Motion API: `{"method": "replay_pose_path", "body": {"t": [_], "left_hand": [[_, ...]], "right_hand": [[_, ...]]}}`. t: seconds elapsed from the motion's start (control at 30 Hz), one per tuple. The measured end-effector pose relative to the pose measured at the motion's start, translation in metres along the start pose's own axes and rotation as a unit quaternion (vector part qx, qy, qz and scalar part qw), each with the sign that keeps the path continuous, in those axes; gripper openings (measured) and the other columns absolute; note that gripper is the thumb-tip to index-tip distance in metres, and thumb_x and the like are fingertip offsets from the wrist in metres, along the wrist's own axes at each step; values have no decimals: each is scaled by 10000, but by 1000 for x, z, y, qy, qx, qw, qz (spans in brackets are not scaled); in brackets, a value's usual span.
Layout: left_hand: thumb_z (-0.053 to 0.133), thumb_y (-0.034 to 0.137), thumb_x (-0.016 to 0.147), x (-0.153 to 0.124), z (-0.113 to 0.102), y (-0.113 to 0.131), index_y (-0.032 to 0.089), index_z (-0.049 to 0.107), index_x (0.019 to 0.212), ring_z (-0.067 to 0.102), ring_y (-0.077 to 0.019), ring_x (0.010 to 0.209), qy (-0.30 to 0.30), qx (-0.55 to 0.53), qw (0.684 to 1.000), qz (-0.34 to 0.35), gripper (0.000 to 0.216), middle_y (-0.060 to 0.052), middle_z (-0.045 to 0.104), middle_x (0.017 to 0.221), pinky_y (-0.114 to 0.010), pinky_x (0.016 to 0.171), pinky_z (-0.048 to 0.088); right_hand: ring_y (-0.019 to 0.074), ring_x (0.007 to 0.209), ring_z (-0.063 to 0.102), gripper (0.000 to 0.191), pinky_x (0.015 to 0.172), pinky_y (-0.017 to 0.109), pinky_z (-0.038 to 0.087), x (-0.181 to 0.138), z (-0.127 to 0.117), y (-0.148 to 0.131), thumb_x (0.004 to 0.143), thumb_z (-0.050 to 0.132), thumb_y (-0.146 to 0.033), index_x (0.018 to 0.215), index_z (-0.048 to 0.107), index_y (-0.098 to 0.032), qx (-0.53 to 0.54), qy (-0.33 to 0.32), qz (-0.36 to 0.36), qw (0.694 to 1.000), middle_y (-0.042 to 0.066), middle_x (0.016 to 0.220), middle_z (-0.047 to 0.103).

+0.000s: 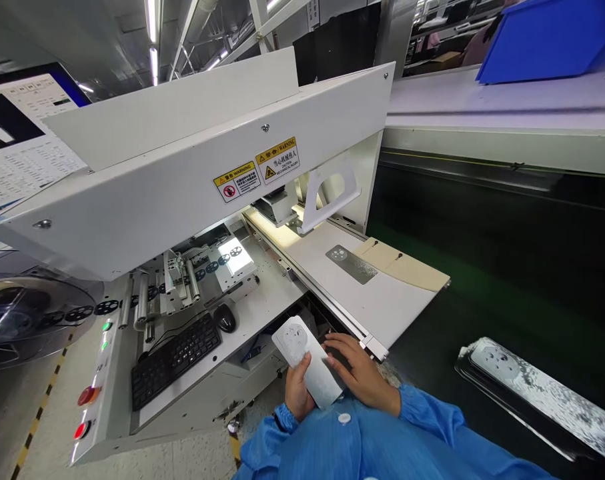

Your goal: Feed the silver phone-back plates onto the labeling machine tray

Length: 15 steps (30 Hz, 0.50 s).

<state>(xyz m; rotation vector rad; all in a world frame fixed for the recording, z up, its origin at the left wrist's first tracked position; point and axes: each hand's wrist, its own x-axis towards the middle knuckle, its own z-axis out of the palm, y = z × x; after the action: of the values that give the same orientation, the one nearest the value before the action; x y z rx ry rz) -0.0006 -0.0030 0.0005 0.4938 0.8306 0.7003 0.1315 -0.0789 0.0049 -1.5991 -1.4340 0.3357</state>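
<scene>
Close to my body, my left hand (297,390) is closed around a white phone back cover (307,357) with round camera holes at its far end. My right hand (355,367) rests with its fingers flat against the cover's right edge and on the surface behind it. Both sleeves are blue. A grey phone back cover (352,264) lies flat on the white machine bed (382,313) just beyond my hands.
A white machine housing (182,180) with yellow warning labels (257,173) overhangs the bed. A black keyboard (175,360) and mouse (225,318) sit to the left, beside red buttons (87,397). A dark conveyor belt (507,293) on the right carries a tray with another cover (532,393).
</scene>
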Motion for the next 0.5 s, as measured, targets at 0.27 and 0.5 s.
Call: {"method": "replay_pose_path", "body": {"t": [0.27, 0.5], "left_hand": [[789, 367, 577, 0, 0, -1, 115, 695, 976, 612, -390, 1089, -37, -15, 999, -7, 481, -151, 742, 925, -507, 1000, 425], [795, 329, 535, 3, -5, -4, 132, 707, 924, 660, -366, 988, -7, -31, 999, -13, 445, -112, 750, 831, -477, 960, 452]], "right_hand": [[246, 1124, 536, 404, 944, 424, 494, -4, 1, 3, 991, 369, -480, 1148, 603, -190, 0, -2, 16, 1000, 118, 1169, 592], [241, 1113, 540, 389, 939, 419, 493, -5, 1, 3, 990, 381, -471, 1153, 594, -189, 7, -8, 8, 1000, 111, 1157, 597]]}}
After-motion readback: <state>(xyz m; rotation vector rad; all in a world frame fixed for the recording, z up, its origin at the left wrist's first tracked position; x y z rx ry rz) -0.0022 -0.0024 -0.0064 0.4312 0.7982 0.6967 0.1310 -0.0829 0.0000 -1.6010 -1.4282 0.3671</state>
